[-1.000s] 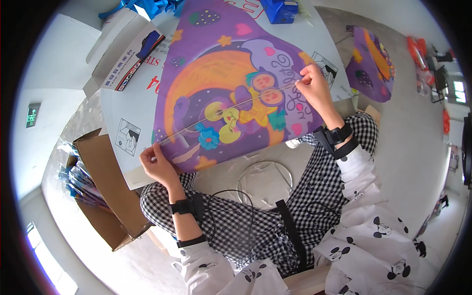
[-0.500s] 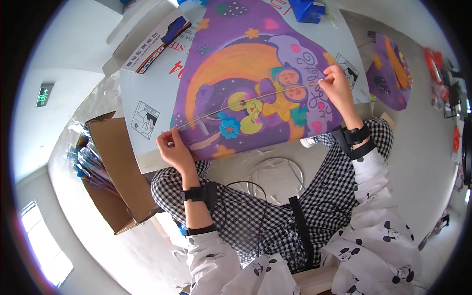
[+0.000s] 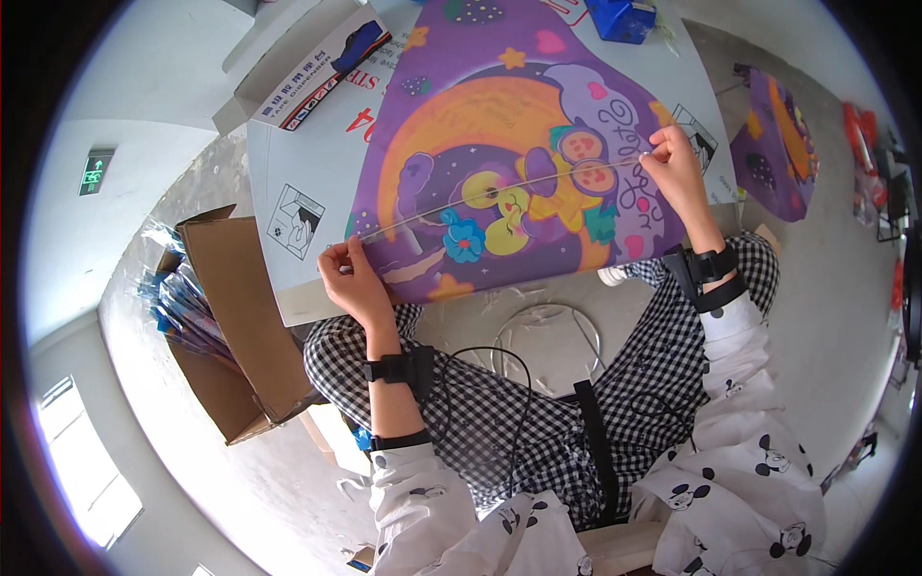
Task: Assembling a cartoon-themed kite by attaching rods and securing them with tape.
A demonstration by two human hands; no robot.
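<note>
A thin, pale, see-through strip [image 3: 432, 216] stretches taut between my two hands, slanting up to the right. My left hand [image 3: 355, 283] pinches its left end between thumb and fingertips, by the left edge of a purple printed sheet [image 3: 394, 144]. At the other end, the fingers of my right hand [image 3: 675, 173] grip the strip, over the sheet's right edge. The sheet has a moon, a cartoon bear, stars and flowers on it, and it narrows toward the far side. Whether the strip touches the sheet, I cannot tell.
Under the sheet is a grey printed board [image 3: 279, 211]. A tape dispenser box [image 3: 327, 72] stands at its far left, a blue plastic object [image 3: 622, 19] at its far right. An open cardboard box [image 3: 235, 322] with wrapped items is at left. Another purple sheet [image 3: 773, 144] lies off right.
The whole view has shifted slightly, so everything sits a little farther right. Both hands keep their pinch on the strip, in nearly the same place over the sheet.
</note>
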